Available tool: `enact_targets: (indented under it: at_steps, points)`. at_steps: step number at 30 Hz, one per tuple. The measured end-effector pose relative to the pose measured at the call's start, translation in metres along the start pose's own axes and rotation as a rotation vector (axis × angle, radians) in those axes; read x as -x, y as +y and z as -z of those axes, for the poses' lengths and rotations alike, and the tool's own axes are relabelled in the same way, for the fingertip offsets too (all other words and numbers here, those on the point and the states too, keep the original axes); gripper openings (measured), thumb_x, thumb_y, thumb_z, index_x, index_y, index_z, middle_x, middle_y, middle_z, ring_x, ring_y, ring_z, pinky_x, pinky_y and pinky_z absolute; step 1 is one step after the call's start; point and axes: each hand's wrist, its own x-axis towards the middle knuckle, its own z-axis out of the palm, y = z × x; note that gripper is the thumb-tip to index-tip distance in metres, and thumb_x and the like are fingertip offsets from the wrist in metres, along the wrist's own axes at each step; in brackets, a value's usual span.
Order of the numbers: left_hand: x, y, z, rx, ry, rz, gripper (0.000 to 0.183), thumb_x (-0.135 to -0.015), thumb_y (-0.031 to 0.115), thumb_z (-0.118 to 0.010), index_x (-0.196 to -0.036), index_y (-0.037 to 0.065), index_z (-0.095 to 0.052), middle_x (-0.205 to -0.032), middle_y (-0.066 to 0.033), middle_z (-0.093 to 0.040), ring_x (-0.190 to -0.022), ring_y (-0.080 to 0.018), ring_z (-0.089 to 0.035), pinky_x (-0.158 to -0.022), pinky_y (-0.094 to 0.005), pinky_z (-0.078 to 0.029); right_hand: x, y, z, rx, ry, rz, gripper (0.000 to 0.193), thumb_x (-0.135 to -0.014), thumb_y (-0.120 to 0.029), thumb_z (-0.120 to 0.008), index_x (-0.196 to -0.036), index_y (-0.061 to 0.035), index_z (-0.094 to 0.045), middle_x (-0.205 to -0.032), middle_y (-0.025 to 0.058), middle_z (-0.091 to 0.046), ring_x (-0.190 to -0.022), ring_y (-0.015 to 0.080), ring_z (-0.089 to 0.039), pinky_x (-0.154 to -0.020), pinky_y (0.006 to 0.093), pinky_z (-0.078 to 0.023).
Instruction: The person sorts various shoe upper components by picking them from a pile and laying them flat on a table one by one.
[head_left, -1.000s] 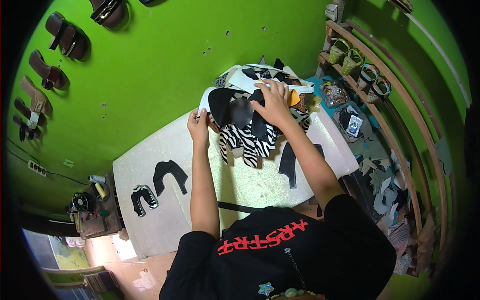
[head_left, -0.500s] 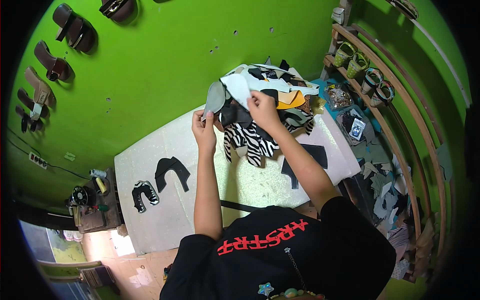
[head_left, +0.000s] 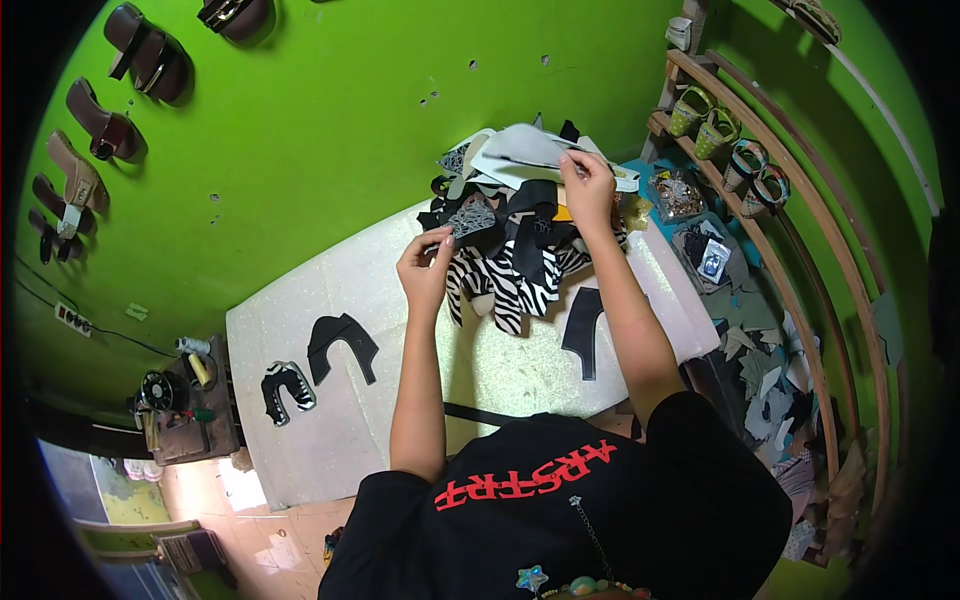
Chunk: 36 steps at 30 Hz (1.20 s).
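My left hand [head_left: 424, 270] pinches the edge of a small grey-and-black patterned cut piece [head_left: 473, 220] at the left side of a heap. Farther right and higher, my right hand [head_left: 590, 188] grips a pale grey-white cut piece [head_left: 522, 147] between thumb and fingers, tilted over the heap's far side. Below both hands spill zebra-striped scraps [head_left: 500, 285], with black pieces [head_left: 535, 240] lying across them. Whether these pieces are leather or fabric I cannot tell.
On the whitish table [head_left: 330, 265] lie a black curved piece [head_left: 342, 345], a zebra-edged one [head_left: 288, 392] and another black piece [head_left: 583, 335] by my right forearm. A wooden rack [head_left: 780, 190] with small shoes stands right. Sandals [head_left: 150, 60] hang on the green wall.
My right hand has moved right with the pale piece, which now lies flatter. My left hand has shifted slightly down and right; the plain grey piece at its fingers gives way to the patterned one.
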Motion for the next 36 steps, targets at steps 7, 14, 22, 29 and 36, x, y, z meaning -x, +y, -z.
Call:
enact_targets:
  at_steps: [7,14,22,29,36]
  points:
    - [-0.007,-0.017,0.0,0.066,0.084,0.017,0.017,-0.079,-0.008,-0.062,-0.093,-0.001,-0.056,-0.096,-0.0081,-0.062,-0.091,-0.0139,-0.059,-0.076,-0.0249,-0.048,-0.006,0.003,-0.01,-0.193,-0.008,-0.125,0.015,-0.077,-0.004,-0.068,-0.092,-0.0006,-0.07,-0.094,0.009,-0.059,-0.081,0.0166,-0.062,-0.073,0.0263,-0.054]
    - [-0.024,-0.022,-0.013,-0.003,0.225,0.027,0.018,-0.077,-0.008,-0.064,-0.092,-0.001,-0.057,-0.097,-0.0101,-0.063,-0.09,-0.0139,-0.058,-0.076,-0.0238,-0.048,0.001,0.012,-0.034,-0.174,-0.094,-0.026,0.018,-0.075,-0.003,-0.069,-0.093,-0.0005,-0.069,-0.095,0.0088,-0.059,-0.084,0.0179,-0.061,-0.074,0.028,-0.054]
    - [-0.04,-0.024,-0.04,0.027,0.174,-0.056,0.016,-0.079,-0.009,-0.06,-0.09,0.0,-0.055,-0.101,-0.0094,-0.061,-0.095,-0.0148,-0.058,-0.081,-0.0256,-0.046,0.002,0.028,-0.035,0.144,-0.526,0.134,0.019,-0.078,-0.009,-0.063,-0.095,-0.0026,-0.068,-0.104,0.0153,-0.056,-0.096,0.0321,-0.056,-0.084,0.0369,-0.045]
    - [-0.044,-0.017,-0.06,0.119,0.231,-0.165,0.015,-0.08,-0.01,-0.059,-0.089,0.0,-0.054,-0.105,-0.0137,-0.059,-0.098,-0.0171,-0.057,-0.086,-0.0279,-0.046,0.002,0.021,0.011,0.162,-0.312,0.036,0.017,-0.079,-0.009,-0.06,-0.095,-0.0068,-0.066,-0.105,0.0138,-0.056,-0.098,0.0309,-0.056,-0.085,0.0366,-0.045]
    - [-0.049,-0.023,-0.076,-0.262,-0.071,-0.291,0.019,-0.084,-0.004,-0.057,-0.102,0.0,-0.055,-0.115,-0.0131,-0.056,-0.104,-0.0173,-0.056,-0.09,-0.0279,-0.044,0.036,0.059,0.074,0.246,0.076,-0.04,0.015,-0.076,-0.002,-0.058,-0.091,-0.0038,-0.063,-0.096,0.0122,-0.057,-0.089,0.0273,-0.056,-0.078,0.0351,-0.045]
